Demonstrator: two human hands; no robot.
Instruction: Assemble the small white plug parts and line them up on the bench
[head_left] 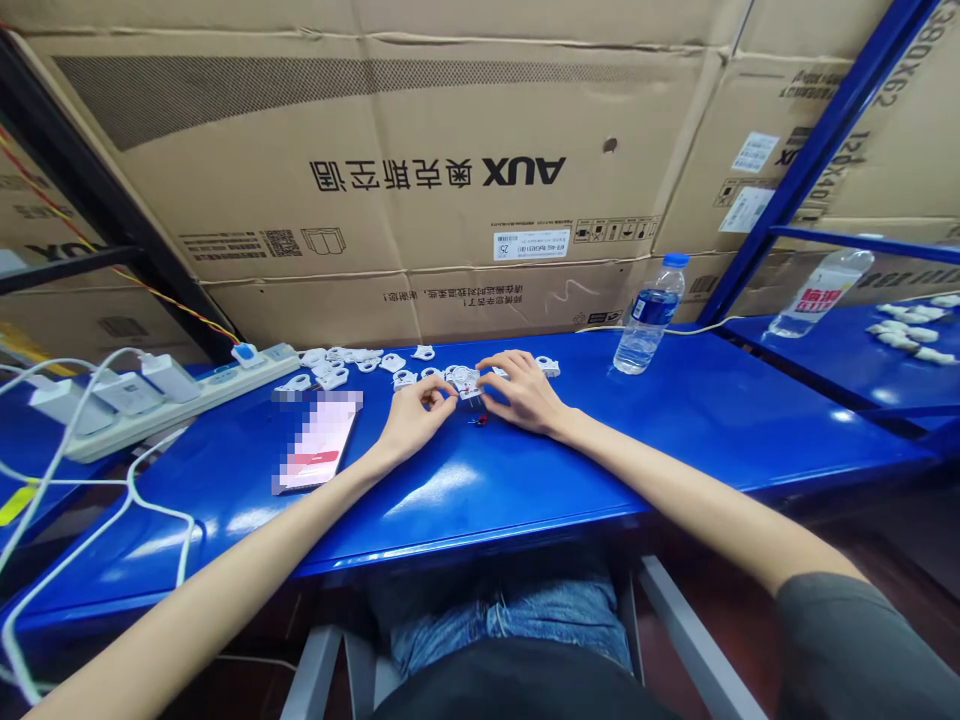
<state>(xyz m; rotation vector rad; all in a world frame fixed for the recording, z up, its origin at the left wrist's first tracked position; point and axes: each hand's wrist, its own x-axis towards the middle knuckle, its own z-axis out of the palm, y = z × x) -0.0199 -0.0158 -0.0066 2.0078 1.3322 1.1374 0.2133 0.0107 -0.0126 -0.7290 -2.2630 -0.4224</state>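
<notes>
My left hand is over the blue table with its thumb and index finger pinched together. Anything in that pinch is too small to make out. My right hand has its fingers curled around the right side of a small white plastic piece, which has a reddish spot on it. Thin pins or wires seem to stick out below this piece. Just under it, small red and dark components lie on the table. More white plastic pieces are scattered behind and beside both hands.
A phone lies left of my left hand. Farther left is a power strip with chargers and white cables. One water bottle stands at the back right, another bottle beyond the blue post. Large cartons wall the back.
</notes>
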